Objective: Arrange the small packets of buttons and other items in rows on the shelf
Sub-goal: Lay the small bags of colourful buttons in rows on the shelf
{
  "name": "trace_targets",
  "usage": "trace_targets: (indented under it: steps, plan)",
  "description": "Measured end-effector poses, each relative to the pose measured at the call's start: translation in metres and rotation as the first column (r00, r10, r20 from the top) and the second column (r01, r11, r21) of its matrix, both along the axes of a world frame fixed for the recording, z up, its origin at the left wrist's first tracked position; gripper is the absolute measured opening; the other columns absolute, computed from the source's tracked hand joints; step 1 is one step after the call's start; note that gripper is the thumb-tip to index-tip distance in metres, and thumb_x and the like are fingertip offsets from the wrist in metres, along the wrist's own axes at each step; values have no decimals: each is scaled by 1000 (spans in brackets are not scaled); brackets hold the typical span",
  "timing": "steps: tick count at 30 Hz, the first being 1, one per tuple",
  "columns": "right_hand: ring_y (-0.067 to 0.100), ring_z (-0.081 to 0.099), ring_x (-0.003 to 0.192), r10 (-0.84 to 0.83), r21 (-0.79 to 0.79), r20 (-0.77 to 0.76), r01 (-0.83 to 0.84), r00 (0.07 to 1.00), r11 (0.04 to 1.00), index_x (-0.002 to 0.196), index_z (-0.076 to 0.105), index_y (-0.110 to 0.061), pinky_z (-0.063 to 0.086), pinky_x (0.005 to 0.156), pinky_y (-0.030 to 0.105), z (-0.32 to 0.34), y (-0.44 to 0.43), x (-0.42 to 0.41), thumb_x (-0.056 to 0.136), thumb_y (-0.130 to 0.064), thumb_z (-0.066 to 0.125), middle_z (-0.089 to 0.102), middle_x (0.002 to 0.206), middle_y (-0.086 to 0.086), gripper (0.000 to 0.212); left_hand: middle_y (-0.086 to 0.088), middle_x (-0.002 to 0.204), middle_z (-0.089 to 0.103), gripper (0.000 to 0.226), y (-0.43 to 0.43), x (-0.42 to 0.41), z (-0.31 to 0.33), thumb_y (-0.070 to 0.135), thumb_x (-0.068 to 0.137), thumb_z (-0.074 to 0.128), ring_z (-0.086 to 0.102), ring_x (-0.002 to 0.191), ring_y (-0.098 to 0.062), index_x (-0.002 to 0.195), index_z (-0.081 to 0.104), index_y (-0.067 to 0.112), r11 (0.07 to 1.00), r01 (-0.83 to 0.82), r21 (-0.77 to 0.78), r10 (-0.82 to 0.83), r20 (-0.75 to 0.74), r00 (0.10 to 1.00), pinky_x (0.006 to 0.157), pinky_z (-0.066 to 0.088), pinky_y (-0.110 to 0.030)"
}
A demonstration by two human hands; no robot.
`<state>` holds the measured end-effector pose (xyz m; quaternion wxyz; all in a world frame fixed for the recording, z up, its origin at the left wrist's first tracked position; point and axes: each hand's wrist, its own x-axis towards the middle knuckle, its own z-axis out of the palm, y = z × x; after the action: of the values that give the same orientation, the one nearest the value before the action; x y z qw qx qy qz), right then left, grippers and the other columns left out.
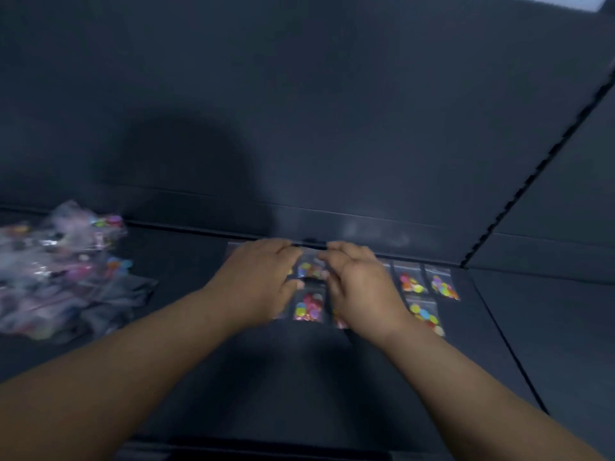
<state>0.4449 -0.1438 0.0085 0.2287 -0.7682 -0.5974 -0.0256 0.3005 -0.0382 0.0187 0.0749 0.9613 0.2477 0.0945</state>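
Packets of coloured buttons are laid flat in two rows at the back of the dark shelf [416, 377], near the rear wall. Both hands are lowered over the middle of the rows. The left hand [256, 277] and right hand [359, 281] are held palm-down, fingers reaching toward one back-row packet [311, 268] seen in the gap between them. Grip state cannot be told: fingertips are blurred, and whether that packet is pinched or only pressed flat is not shown.

Handling, as judged:
- Small clear plastic bags, very light, film soft and slick; easily slid out of line by a brush of the wrist.
- Loose buttons inside shift, so a lumpy, uneven lie is expected.
- Best taken at the empty top strip or by the side edges, then pressed flat; not pinched over the button mass.

Contents and layout:
- Front-row packet [309, 307] just below the handled one, filled with pink, yellow and blue buttons.
- To the right, two back-row packets [412, 282] [444, 286] and a front-row one [426, 316], mixed bright buttons in each, set close side by side.
- More packets are partly hidden under both hands.
- Unsorted heap of packets [56, 267] lies well apart at the left end of the shelf; blurred, contents only read as mixed colours.

Much of the job is judged still to be done.
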Motion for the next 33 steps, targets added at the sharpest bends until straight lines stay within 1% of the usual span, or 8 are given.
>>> trace_targets:
  steps: [4,6,13,16,21,27,30,33]
  plan:
    - [34,52,111,139,-22,1,-139,990,990,116,63,-13,44,98,40,6,48,-41,85,-20,48,59,126,9,35,-5,148,39,57,34,-52,5,46,90,44,36,136,-22,141,40,20,985,-167,34,167,-1,986,112,29,-35]
    - [32,50,114,210,-47,13,-210,978,977,121,60,-13,42,100,38,7,70,-62,89,-19,53,57,129,7,33,-6,149,38,58,52,-81,5,46,91,46,36,136,-22,142,38,18,969,-241,48,242,-14,970,112,29,-36]
    - [26,48,119,373,-95,-56,-377,926,921,128,56,-15,37,103,31,3,139,-139,92,-25,55,54,133,4,37,-11,137,52,56,106,-175,7,41,85,57,48,126,-29,133,51,12,895,-445,41,445,0,895,103,40,-39]
    - [23,50,119,333,-129,-161,-354,929,926,128,55,-15,39,101,27,-3,166,-163,94,-27,53,54,131,5,37,-14,130,55,58,129,-205,9,44,84,49,53,118,-34,132,51,12,853,-521,23,521,-6,853,98,43,-41]
    - [24,58,108,100,-151,-405,-175,909,973,118,61,-13,44,94,30,-12,225,-195,94,-25,52,63,119,9,28,-10,137,47,54,179,-243,7,42,92,50,48,121,-30,139,41,18,809,-585,-51,582,-68,811,99,42,-39]
    - [23,62,97,96,-213,-375,-187,922,959,109,66,-17,48,85,27,-15,283,-218,94,-11,46,69,104,6,26,-15,132,49,42,238,-267,-3,29,96,44,50,117,-32,133,46,11,778,-606,-164,598,-101,795,97,43,-41]
    - [26,60,106,123,-277,-291,-207,949,938,116,64,-14,47,93,33,-19,302,-226,91,-10,51,67,115,9,29,-15,133,52,39,262,-273,-10,23,97,42,51,118,-31,133,49,10,746,-624,-230,618,-107,779,96,43,-35]
    - [30,59,107,132,-325,-243,-209,961,922,123,60,-14,46,94,33,-22,313,-231,89,-8,52,57,121,11,35,-12,132,55,37,279,-276,-16,20,97,42,53,117,-27,131,53,14,708,-624,-332,617,-140,774,93,41,-28]
